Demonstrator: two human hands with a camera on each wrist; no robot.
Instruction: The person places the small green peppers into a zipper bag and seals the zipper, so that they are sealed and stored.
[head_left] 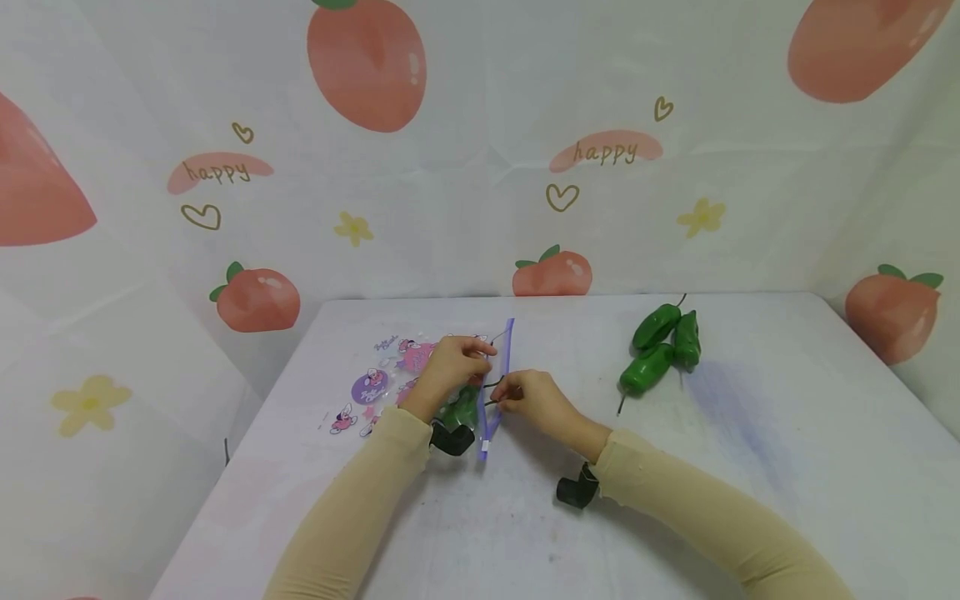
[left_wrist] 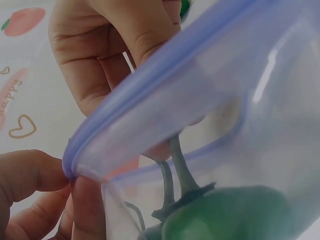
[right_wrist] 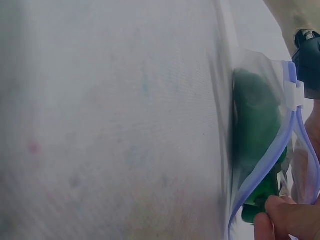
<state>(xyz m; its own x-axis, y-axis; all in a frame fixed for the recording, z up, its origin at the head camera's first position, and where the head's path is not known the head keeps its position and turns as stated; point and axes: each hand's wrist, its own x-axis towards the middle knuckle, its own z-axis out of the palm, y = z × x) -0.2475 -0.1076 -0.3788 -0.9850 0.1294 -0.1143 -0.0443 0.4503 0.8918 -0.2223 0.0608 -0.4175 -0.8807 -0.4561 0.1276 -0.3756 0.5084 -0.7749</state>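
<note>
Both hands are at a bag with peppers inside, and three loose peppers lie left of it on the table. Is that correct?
Not quite: the three loose peppers lie right of the bag on the table, as the head view shows.

The slider-zip bag [head_left: 371,387], left of centre in the head view, is thin, clear, shiny plastic with printed patches; its violet zip strip [left_wrist: 150,75] looks thicker and smooth, its white slider [right_wrist: 295,95] hard plastic. The green peppers [head_left: 647,369], right of centre, have smooth, glossy skins (almost waxy), with duller stems. At lower left and lower right, the sleeves [head_left: 337,508] are soft, matt cloth. The black wrist mounts [head_left: 452,440] look like plastic. The tabletop [head_left: 465,533] appears matt and smudged; the backdrop [head_left: 465,192] across the upper frame resembles matt, lightly creased fabric.
</note>
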